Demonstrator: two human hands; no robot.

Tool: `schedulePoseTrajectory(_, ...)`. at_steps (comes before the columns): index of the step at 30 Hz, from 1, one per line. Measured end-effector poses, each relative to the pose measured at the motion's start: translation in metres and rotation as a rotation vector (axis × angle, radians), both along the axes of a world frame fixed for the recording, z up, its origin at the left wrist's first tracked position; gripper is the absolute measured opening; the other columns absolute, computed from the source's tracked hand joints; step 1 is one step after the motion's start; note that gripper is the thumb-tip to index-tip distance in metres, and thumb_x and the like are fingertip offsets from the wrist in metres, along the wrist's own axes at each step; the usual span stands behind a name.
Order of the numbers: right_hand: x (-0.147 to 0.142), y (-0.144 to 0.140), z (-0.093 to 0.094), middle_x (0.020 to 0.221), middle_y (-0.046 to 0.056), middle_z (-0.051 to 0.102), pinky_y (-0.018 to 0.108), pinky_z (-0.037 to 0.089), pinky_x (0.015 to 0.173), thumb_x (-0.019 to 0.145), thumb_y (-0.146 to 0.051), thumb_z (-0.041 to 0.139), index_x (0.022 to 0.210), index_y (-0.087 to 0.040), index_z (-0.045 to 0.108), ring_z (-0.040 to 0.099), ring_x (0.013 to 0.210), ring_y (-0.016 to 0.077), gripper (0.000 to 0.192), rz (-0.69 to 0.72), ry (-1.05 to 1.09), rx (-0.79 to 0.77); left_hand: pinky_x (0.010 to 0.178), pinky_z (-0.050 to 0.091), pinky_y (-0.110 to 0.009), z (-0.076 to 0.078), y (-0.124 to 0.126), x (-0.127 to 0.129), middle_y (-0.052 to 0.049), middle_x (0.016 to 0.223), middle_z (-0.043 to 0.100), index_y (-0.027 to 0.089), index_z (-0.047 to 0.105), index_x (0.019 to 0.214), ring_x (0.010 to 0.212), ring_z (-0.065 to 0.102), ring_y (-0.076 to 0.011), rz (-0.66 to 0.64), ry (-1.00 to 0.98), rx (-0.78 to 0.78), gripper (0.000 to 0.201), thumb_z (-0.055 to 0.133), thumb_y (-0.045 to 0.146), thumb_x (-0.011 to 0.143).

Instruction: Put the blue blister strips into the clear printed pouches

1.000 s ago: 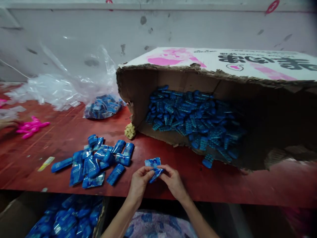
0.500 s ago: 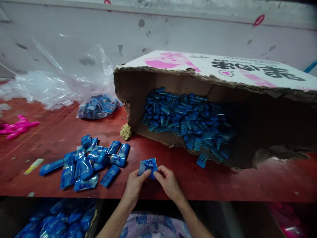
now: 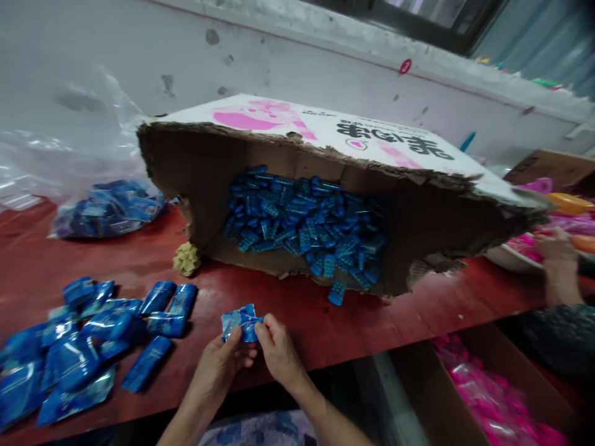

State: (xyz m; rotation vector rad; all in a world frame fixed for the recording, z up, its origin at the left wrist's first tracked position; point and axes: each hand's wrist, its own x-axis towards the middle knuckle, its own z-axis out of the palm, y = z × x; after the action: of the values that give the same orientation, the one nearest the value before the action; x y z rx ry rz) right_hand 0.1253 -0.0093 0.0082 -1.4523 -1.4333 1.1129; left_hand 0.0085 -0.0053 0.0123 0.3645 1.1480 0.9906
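Note:
A small blue printed packet (image 3: 239,319) is held above the red table's front part, pinched from both sides. My left hand (image 3: 225,356) grips its lower left edge with the thumb on top. At its right edge, my right hand (image 3: 279,350) closes thumb and finger on it. Left of my hands lies a loose pile of blue packets (image 3: 77,347), with one packet (image 3: 147,364) a little apart. Beyond my hands, a torn white carton (image 3: 251,111) lies on its side, full of small blue pieces (image 3: 302,217) with clear, bumpy-looking bodies. One piece (image 3: 336,293) rests at its mouth.
A clear bag of blue packets (image 3: 109,207) stands at the left. A crumpled yellowish lump (image 3: 186,259) sits by the carton's corner. At the right, another person's hand (image 3: 555,244) is at a basin (image 3: 509,255) of pink things. Below is a box of pink packets (image 3: 497,396).
The view has swung to the right, bringing the other person's arm and the pink packets into sight. Both hands still hold the packet, its right edge now pulled narrower at my right fingertips.

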Motion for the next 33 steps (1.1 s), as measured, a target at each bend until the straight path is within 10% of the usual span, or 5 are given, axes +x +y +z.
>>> schedulePoseTrajectory(5,0.034,0.006,0.012,0.064,-0.004,0.051,0.020,0.037,0.060,0.087,-0.025,0.043,0.065,-0.020,0.050,0.050,0.062,0.0104,0.024,0.027,-0.232,0.175,0.038,0.041,-0.019,0.004,0.001,-0.003,-0.004,0.051,0.065,0.011,0.063,0.061,0.042,0.056,-0.0112,-0.033,-0.033,-0.029,0.026,0.079,0.027,0.049)
schedulePoseTrajectory(8,0.078,0.014,0.015,0.085,0.008,0.059,0.029,0.039,0.072,0.086,-0.027,0.045,0.086,-0.018,0.058,0.054,0.082,0.0198,0.015,-0.301,-0.634,0.264,0.037,0.040,-0.018,0.003,-0.003,-0.003,-0.003,0.047,0.062,0.011,0.060,0.059,0.041,0.056,-0.0112,0.005,-0.049,-0.055,0.026,0.077,0.029,0.052)
schedulePoseTrajectory(14,0.134,0.027,-0.008,0.087,0.017,0.059,0.033,0.040,0.060,0.084,-0.035,0.047,0.108,-0.011,0.054,0.056,0.083,0.0298,0.035,-0.563,-1.217,-0.059,0.035,0.039,-0.016,0.002,-0.009,-0.004,-0.003,0.046,0.061,0.013,0.055,0.064,0.039,0.055,-0.0106,0.088,-0.092,-0.124,0.018,0.064,0.026,0.070)
schedulePoseTrajectory(26,0.067,-0.003,0.005,0.096,0.006,0.062,0.026,0.047,0.063,0.076,-0.030,0.056,0.104,-0.019,0.054,0.059,0.082,0.0180,0.031,-0.151,0.324,-0.082,0.036,0.041,-0.016,0.002,-0.010,-0.002,-0.002,0.046,0.059,0.014,0.053,0.067,0.040,0.056,-0.0105,0.121,-0.149,-0.181,0.019,0.053,0.028,0.079)
schedulePoseTrajectory(33,0.037,-0.020,0.016,0.095,0.004,0.063,0.028,0.046,0.074,0.077,-0.024,0.056,0.101,-0.019,0.057,0.057,0.083,0.0167,0.025,-0.007,0.326,-0.086,0.036,0.041,-0.017,-0.002,-0.012,-0.001,-0.002,0.045,0.060,0.013,0.055,0.066,0.042,0.057,-0.0120,0.117,-0.173,-0.132,0.022,0.061,0.032,0.073)
